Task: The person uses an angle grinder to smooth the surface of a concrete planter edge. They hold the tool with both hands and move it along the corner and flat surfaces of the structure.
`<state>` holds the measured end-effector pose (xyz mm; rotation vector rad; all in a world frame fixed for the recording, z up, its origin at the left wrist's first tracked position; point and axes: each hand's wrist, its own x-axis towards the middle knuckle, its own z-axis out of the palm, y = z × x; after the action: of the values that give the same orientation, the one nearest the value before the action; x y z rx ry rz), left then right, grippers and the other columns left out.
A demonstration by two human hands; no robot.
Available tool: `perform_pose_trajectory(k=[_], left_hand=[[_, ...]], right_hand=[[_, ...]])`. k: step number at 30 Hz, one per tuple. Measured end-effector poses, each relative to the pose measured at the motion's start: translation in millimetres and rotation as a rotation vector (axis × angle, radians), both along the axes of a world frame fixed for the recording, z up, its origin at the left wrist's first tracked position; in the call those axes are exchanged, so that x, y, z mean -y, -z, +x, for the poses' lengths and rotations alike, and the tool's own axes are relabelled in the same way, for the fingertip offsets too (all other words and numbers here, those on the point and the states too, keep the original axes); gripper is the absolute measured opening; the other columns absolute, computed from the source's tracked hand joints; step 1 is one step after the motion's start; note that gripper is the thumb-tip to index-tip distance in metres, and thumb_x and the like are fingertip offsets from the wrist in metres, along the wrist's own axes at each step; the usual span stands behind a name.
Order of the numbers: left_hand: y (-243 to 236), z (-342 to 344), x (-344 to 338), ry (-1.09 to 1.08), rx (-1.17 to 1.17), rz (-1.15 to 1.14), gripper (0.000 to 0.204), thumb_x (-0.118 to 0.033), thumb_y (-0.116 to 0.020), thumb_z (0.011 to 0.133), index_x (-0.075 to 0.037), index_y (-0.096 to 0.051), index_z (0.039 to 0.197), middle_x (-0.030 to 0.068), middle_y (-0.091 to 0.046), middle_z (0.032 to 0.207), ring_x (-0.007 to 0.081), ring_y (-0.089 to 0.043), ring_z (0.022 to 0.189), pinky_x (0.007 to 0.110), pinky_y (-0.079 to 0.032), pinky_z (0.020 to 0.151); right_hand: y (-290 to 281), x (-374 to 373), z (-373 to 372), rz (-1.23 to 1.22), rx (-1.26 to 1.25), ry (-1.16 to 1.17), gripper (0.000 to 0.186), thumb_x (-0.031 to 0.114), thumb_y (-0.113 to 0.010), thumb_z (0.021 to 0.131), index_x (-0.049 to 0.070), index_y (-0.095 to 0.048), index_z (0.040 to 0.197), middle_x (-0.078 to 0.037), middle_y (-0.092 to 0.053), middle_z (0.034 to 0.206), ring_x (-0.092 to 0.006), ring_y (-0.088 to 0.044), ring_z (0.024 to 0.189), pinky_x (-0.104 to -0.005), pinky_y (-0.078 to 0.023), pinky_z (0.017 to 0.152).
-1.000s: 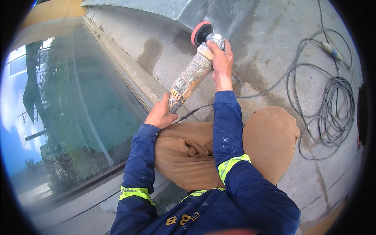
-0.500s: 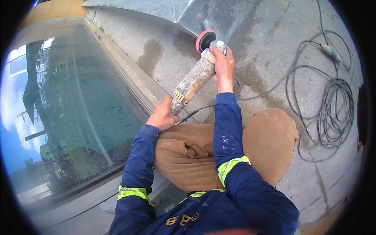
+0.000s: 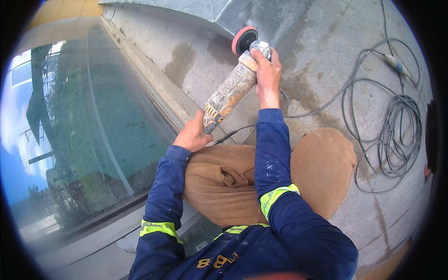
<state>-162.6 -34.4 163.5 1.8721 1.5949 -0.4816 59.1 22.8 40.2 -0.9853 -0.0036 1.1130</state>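
Note:
Both my hands hold a dusty, scuffed power polisher [image 3: 226, 95] with orange showing through, tilted from lower left to upper right. My left hand [image 3: 193, 134] is closed on its rear end, where a black cord leaves it. My right hand [image 3: 268, 70] grips the front, just behind the round pink pad [image 3: 242, 39] on a black backing. The pad is at the lower edge of a grey stone block [image 3: 252, 14]; whether it touches, I cannot tell.
My bent legs [image 3: 319, 172] are below. A glossy, reflective dark panel [image 3: 93, 121] with a ledge lies along the left. Cable coils [image 3: 396, 135] and a connector [image 3: 396, 65] lie on the grey pavement [image 3: 317, 70] at the right, by a dark, unclear shape at the rim.
The polisher and both hands shifted slightly down a half second ago and have since moved back up a little. Both hands stay closed on it.

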Motion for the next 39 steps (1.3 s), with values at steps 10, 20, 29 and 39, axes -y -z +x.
perform_pose_trajectory(k=[10, 20, 29, 39], left_hand=[[6, -7, 1, 0.015, 0.063, -0.027, 0.064, -0.015, -0.078, 0.074, 0.004, -0.041, 0.123, 0.0341, -0.065, 0.096, 0.0493, -0.064, 0.096, 0.049, -0.050, 0.085], [20, -20, 2, -0.098, 0.183, -0.157, 0.073, -0.014, -0.080, 0.080, 0.003, -0.042, 0.139, 0.0132, -0.062, 0.104, 0.0198, -0.064, 0.077, 0.032, -0.054, 0.067], [26, 3, 9, -0.309, 0.272, -0.245, 0.075, -0.017, -0.081, 0.081, 0.001, -0.041, 0.142, 0.0085, -0.060, 0.099, 0.0117, -0.058, 0.060, 0.028, -0.051, 0.053], [36, -2, 6, -0.267, 0.222, -0.206, 0.071, -0.011, -0.078, 0.079, 0.001, -0.044, 0.141, 0.0088, -0.061, 0.100, 0.0121, -0.059, 0.063, 0.029, -0.051, 0.051]], right_hand=[[-10, 4, -1, 0.047, 0.008, 0.029, 0.055, 0.016, -0.076, 0.082, -0.005, -0.056, 0.129, -0.016, -0.068, 0.110, -0.0212, -0.068, 0.093, -0.0342, -0.054, 0.081], [-3, 5, -4, -0.056, 0.051, 0.008, 0.050, 0.015, -0.076, 0.081, -0.005, -0.060, 0.124, -0.017, -0.069, 0.107, -0.0217, -0.068, 0.092, -0.0350, -0.055, 0.081], [4, 2, -3, -0.053, 0.136, -0.008, 0.057, 0.021, -0.078, 0.078, -0.005, -0.060, 0.125, -0.019, -0.070, 0.109, -0.0256, -0.068, 0.095, -0.0366, -0.054, 0.084], [19, -2, -4, -0.080, 0.134, -0.018, 0.067, 0.026, -0.080, 0.075, -0.003, -0.058, 0.132, -0.022, -0.070, 0.113, -0.0287, -0.068, 0.101, -0.0368, -0.053, 0.090]])
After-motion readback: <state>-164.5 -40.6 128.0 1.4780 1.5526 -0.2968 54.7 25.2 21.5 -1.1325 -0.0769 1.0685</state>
